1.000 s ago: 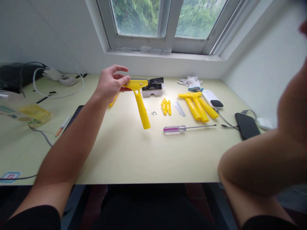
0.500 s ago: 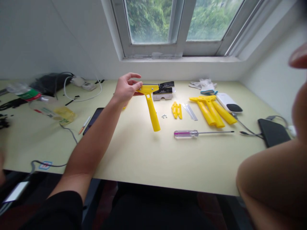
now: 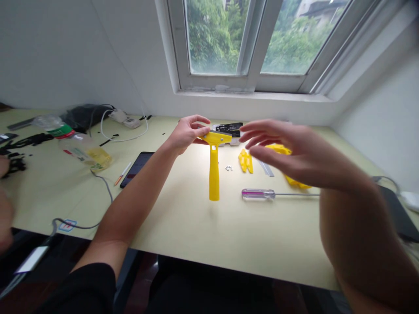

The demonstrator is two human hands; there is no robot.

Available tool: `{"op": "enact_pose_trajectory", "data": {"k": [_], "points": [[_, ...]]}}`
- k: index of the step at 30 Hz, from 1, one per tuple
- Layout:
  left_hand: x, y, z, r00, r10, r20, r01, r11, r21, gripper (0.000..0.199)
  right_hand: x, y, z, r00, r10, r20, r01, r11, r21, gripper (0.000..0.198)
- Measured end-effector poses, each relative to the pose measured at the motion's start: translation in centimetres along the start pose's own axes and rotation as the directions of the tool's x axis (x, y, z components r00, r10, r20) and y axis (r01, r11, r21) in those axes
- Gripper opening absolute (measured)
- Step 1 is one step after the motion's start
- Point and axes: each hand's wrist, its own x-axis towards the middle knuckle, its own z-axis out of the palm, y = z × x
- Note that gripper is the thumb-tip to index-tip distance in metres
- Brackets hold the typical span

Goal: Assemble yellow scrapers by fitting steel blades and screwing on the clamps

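My left hand (image 3: 190, 132) pinches one end of the head of a yellow scraper (image 3: 214, 172), which hangs handle down above the table. A dark blade edge and a screw show on its head. To the right of the scraper is my right hand (image 3: 284, 146), open, fingers apart and pointing at the scraper's head without touching it. Below my right hand lie small yellow plastic parts (image 3: 245, 161), metal blades (image 3: 267, 168) and more yellow scraper handles (image 3: 296, 181), partly hidden by the hand. A few small nuts (image 3: 228, 168) sit near the scraper.
A screwdriver (image 3: 258, 194) with a clear handle lies in front. Behind the scraper are black-and-white boxes (image 3: 234, 127). On the left are a phone (image 3: 137, 168), a cigarette (image 3: 122, 173), a plastic bottle (image 3: 75, 146) and cables. Another person's hand (image 3: 5, 209) shows at the left edge.
My right hand has come in from the right edge toward the scraper's head. The scraper, still in my left hand, now hangs more upright. The view has shifted slightly.
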Motion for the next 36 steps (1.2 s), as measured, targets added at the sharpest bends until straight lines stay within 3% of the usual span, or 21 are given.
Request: {"op": "enact_pose_trajectory", "data": {"k": [1, 3, 8, 13, 16, 19, 22, 25, 28, 31, 33, 36], "points": [[-0.1, 0.2, 0.0, 0.999, -0.006, 0.032, 0.006, 1.000, -0.002, 0.025, 1.0, 0.7, 1.0, 0.993, 0.011, 0.120, -0.004, 0.998, -0.066, 0.044], [-0.5, 0.6, 0.2, 0.995, -0.024, 0.095, 0.023, 1.000, 0.007, 0.029, 2.6, 2.5, 2.9, 0.992, 0.091, 0.083, -0.082, 0.992, -0.098, 0.048], [-1.1, 1.2, 0.9, 0.973, -0.064, 0.221, 0.059, 0.998, 0.029, 0.035, 4.0, 5.8, 4.9, 0.936, 0.146, 0.320, -0.206, 0.965, 0.164, 0.033], [-1.4, 0.7, 1.5, 0.956, -0.054, 0.288, 0.105, 0.980, -0.167, 0.042, 4.1, 6.3, 4.7, 0.961, 0.158, 0.226, -0.230, 0.911, 0.341, 0.033], [-2.4, -0.2, 2.2, 0.872, -0.148, 0.467, 0.274, 0.937, -0.215, 0.043, 4.1, 6.2, 4.7, 0.968, 0.202, 0.150, -0.244, 0.899, 0.363, 0.034], [-4.0, -1.6, 3.0, 0.819, -0.203, 0.537, 0.363, 0.907, -0.212, 0.037, 2.8, 6.4, 4.3, 0.958, 0.240, 0.154, -0.269, 0.940, 0.208, 0.035], [-5.5, -2.9, 3.3, 0.827, -0.249, 0.505, 0.404, 0.887, -0.224, 0.031, -0.3, 6.7, 3.3, 0.919, 0.329, 0.218, -0.287, 0.936, -0.203, 0.041], [-6.3, -3.7, 2.9, 0.822, -0.316, 0.474, 0.461, 0.858, -0.227, 0.033, -4.2, 7.0, 2.6, 0.862, 0.348, 0.368, -0.123, 0.849, -0.514, 0.045], [-6.9, -3.6, 2.4, 0.823, -0.322, 0.467, 0.442, 0.881, -0.171, 0.033, -6.9, 7.2, 3.2, 0.823, 0.281, 0.494, 0.083, 0.801, -0.593, 0.028], [-7.5, -3.2, 2.3, 0.816, -0.330, 0.475, 0.416, 0.905, -0.086, 0.039, -7.6, 7.2, 3.8, 0.823, 0.263, 0.503, 0.145, 0.759, -0.635, 0.024], [-8.0, -3.1, 2.5, 0.821, -0.350, 0.452, 0.387, 0.922, 0.011, 0.050, -7.2, 6.5, 3.0, 0.841, 0.252, 0.478, 0.138, 0.755, -0.641, 0.024], [-8.7, -3.3, 3.0, 0.882, -0.299, 0.363, 0.218, 0.944, 0.247, 0.060, -5.7, 4.3, -0.1, 0.918, 0.181, 0.352, 0.081, 0.784, -0.615, 0.019]]}}
